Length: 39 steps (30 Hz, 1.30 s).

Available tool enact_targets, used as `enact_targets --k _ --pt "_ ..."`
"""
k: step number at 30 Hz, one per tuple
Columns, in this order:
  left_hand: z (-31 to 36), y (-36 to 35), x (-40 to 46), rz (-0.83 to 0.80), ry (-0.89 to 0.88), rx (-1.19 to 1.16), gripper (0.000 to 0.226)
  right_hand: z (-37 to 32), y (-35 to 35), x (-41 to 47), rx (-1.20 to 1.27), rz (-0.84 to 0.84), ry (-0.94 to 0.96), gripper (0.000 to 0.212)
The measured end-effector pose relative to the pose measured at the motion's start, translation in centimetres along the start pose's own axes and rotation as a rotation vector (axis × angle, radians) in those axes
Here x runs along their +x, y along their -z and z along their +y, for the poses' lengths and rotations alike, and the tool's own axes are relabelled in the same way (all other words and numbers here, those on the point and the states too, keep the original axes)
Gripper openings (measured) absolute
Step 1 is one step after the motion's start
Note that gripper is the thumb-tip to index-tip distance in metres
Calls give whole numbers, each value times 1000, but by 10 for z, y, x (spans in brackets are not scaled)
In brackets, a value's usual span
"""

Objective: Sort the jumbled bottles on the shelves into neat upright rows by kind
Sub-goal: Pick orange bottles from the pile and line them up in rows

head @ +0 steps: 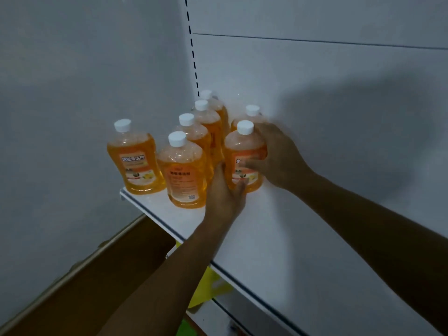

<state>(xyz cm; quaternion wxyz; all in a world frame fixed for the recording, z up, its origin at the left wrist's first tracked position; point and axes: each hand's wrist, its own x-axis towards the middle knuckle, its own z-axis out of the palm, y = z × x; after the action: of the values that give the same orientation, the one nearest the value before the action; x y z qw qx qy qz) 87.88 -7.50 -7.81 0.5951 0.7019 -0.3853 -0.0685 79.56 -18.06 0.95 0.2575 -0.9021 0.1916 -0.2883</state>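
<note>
Orange liquid fills the bottle (244, 158) both hands clasp.

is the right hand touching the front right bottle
Touching. The head view shows the right hand wrapped round the front right bottle, its fingers lying across the label.

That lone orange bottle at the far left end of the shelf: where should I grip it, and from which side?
Grip the lone bottle around its body just under the shoulder, coming from its open left. It stands upright and apart from the others, with free shelf edge there; the nearest row bottle crowds its right.
</note>
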Motion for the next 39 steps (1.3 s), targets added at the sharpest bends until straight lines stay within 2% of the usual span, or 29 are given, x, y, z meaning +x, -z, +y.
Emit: enact_targets --k 4,10,16,20,25,28,34,39 --pt "-14 1 9 -24 15 161 58 0 -12 2 -40 67 -52 78" --pt "-13 4 7 -101 -162 98 55 -8 -23 -6 -148 153 -129 77" --pt "-4 19 -29 -251 -31 131 80 -19 -23 -45 -219 138 -195 95" --pt "18 19 -63 -311 -64 301 84 -20 7 -105 -358 120 -276 82" --pt "56 -18 -119 -437 -271 478 72 -26 66 -200 -429 150 -371 75" --pt "89 -64 -164 -567 -317 415 71 -29 114 -277 -513 183 -492 74" --pt "169 -147 -285 -818 -367 242 67 -34 197 -422 -532 303 -679 72" --pt "213 -180 -343 -903 -411 222 66 -34 241 -495 -501 401 -747 67"
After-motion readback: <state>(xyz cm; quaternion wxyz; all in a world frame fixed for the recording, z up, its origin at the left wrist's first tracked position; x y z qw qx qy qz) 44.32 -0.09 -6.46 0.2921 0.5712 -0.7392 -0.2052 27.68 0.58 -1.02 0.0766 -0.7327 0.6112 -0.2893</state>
